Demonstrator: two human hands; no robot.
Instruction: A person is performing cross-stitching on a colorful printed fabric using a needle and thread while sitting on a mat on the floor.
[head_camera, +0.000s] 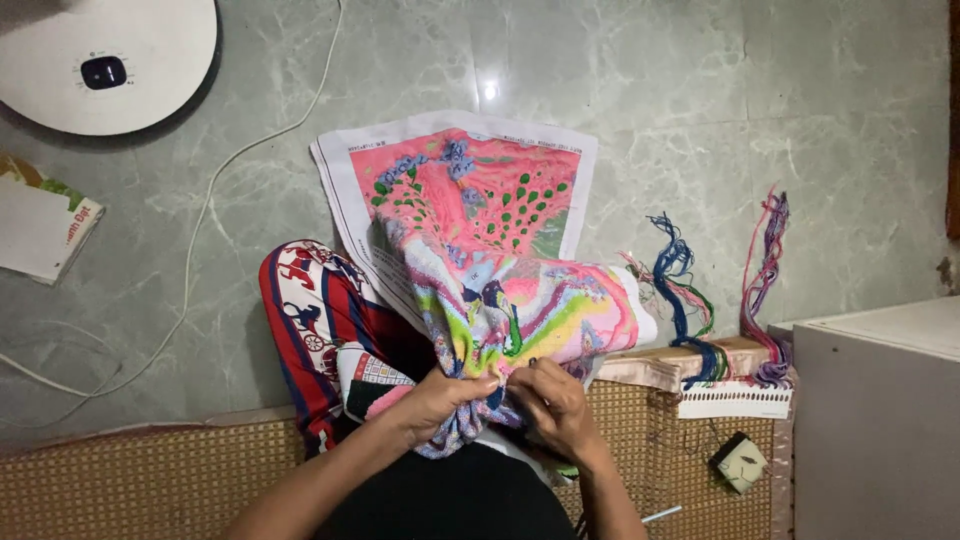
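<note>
Head view: left hand (440, 400) bunching embroidery cloth (500, 290), right hand (555, 400) just beside, fingertips pinched at cloth's near edge; cloth stretching away from both hands, floorward.

This looks like a room in a home, seen from someone sitting low on the floor. The pale green marble-patterned tiled floor (650, 90) is the landmark: along its near edge lies a woven tan rattan mat (140, 470). At the floor's far left corner stands the round white base of a household appliance (110, 60), with a thin white cord (200, 230) trailing from it across the tiles. Hanks of coloured embroidery thread (690, 290) lie on the floor's right side, just beside a plain grey-white box-like cabinet (880, 420).
</note>
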